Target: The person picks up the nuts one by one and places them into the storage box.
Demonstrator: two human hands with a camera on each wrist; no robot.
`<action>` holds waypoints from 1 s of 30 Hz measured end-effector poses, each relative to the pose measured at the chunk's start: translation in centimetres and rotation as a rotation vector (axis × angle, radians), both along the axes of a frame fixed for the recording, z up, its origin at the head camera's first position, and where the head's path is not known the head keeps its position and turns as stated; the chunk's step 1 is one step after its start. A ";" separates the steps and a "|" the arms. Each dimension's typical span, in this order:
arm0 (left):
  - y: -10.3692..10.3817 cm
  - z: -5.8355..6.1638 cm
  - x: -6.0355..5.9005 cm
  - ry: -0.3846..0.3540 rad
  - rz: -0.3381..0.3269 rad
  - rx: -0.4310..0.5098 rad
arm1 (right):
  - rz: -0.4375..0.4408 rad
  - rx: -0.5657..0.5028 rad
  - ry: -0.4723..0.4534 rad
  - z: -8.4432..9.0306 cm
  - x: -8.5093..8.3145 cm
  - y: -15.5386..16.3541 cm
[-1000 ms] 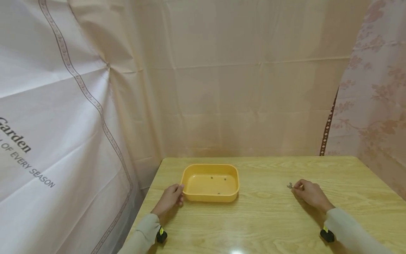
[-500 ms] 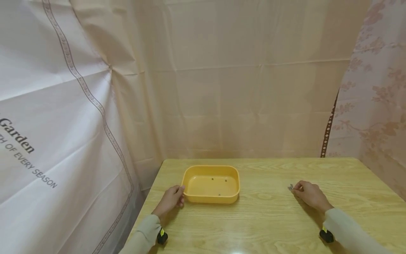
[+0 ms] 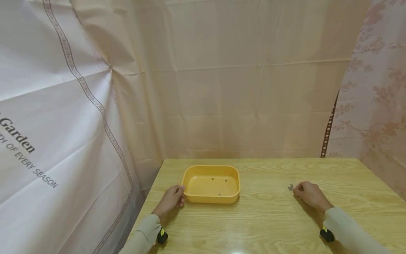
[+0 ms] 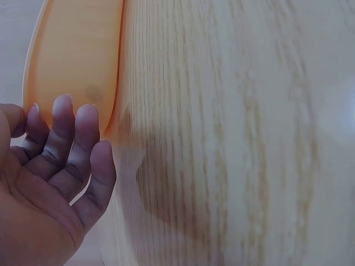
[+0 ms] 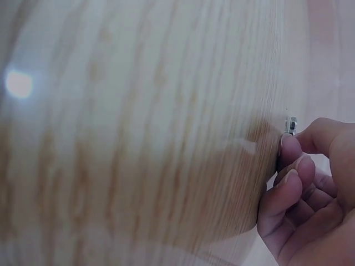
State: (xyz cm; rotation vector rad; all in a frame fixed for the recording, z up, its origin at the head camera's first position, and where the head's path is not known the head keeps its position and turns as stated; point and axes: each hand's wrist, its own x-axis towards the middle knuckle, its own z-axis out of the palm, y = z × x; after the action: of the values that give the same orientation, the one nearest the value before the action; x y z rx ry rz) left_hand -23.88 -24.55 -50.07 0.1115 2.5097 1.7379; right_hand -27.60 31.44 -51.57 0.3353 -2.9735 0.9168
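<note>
Apparently right hand (image 3: 309, 194) pinching tiny metal piece (image 3: 290, 187); left hand (image 3: 171, 199) relaxed against tray (image 3: 210, 199).

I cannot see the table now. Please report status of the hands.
Left hand touching yellow tray. Right hand curled beside small metal piece; grip unclear. Nothing between them.

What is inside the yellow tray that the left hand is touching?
Three tiny dark pieces lie on the floor of the yellow tray: two near the back, one near the front. They are too small to identify. The near wall hides the front strip of the floor.
</note>
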 end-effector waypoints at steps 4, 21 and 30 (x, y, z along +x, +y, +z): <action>-0.1 -0.1 -0.1 0.002 -0.006 -0.001 | -0.011 0.014 0.003 0.0 0.0 0.0; -0.2 -0.3 -0.1 0.003 -0.007 -0.009 | -0.025 0.024 0.019 0.0 0.3 0.3; -0.2 -0.6 -0.3 -0.004 0.008 0.001 | -0.008 -0.012 0.025 0.3 0.6 -0.3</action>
State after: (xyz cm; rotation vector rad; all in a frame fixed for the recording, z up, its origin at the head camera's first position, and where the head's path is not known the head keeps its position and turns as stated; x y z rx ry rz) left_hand -24.21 -24.78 -50.66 0.0979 2.5094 1.7407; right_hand -27.04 31.12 -51.25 0.3313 -2.9434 0.9217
